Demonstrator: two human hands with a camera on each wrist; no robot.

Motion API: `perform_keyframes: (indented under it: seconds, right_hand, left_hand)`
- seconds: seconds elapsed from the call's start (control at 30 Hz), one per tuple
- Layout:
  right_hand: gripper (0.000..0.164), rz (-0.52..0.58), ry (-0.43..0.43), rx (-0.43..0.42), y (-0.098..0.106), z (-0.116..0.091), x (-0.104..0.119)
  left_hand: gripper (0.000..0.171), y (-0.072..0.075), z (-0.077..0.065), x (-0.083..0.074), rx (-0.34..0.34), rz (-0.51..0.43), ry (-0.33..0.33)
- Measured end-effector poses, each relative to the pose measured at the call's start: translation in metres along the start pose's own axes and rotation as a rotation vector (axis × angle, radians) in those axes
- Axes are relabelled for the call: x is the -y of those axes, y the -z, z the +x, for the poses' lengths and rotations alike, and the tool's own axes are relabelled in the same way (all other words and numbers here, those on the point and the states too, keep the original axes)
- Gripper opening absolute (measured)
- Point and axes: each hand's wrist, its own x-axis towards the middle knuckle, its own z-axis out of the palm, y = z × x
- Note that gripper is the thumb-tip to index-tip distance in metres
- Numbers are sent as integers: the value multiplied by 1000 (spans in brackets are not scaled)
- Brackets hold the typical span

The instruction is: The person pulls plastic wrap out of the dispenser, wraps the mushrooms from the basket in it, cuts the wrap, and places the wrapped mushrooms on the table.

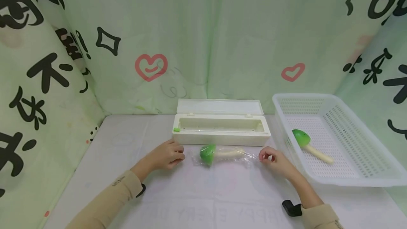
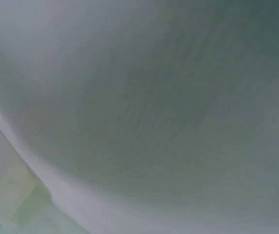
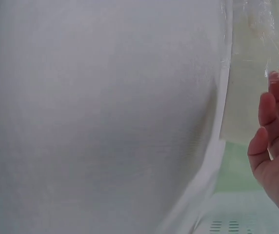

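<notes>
A mushroom-shaped thing (image 1: pixel 207 154) with a green domed head and a pale stick lies sideways in clear plastic wrap (image 1: pixel 249 157) before the white box. In the head view, my right hand (image 1: pixel 276 161) pinches the wrap's right end between thumb and finger. The right wrist view shows the right hand (image 3: pixel 278 131) at the edge, its fingertips at the shiny film. My left hand (image 1: pixel 168 155) is beside the wrap's left end with bent fingers; I cannot tell if it holds film. The left wrist view shows only blurred pale cloth, no hand.
A long white box (image 1: pixel 222 139) with its lid (image 1: pixel 219 106) raised stands behind the wrapped thing; a small green piece (image 1: pixel 176 129) sits on its left rim. To the right, a white perforated basket (image 1: pixel 359 181) holds a similar green-headed thing (image 1: pixel 318 154). Printed green curtains (image 1: pixel 248 45) surround the white-covered table (image 1: pixel 190 200).
</notes>
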Motion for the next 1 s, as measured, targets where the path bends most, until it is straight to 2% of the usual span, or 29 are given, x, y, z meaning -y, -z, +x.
perform_keyframes:
  seconds: [0.2,0.4,0.57,0.67,0.8,0.9,1.0]
  right_hand:
    - [30,-79,-2,102,-4,0,-3]
    - [24,-184,-28,207,-8,4,-3]
    - [19,-231,-38,250,-12,6,-3]
    - [18,-246,-55,266,-13,7,-1]
    - [19,-248,-64,275,-14,7,0]
    - [19,-251,-69,269,-13,7,0]
    - [18,-251,-76,263,-12,7,1]
  left_hand:
    - [3,-7,6,-6,226,110,-37]
    - [5,-18,15,-12,342,214,-9]
    - [11,-27,22,-17,414,255,50]
    - [12,-29,26,-20,439,273,92]
    - [10,-27,30,-22,439,305,121]
    - [11,-26,32,-22,392,339,118]
    - [16,-25,34,-19,285,372,102]
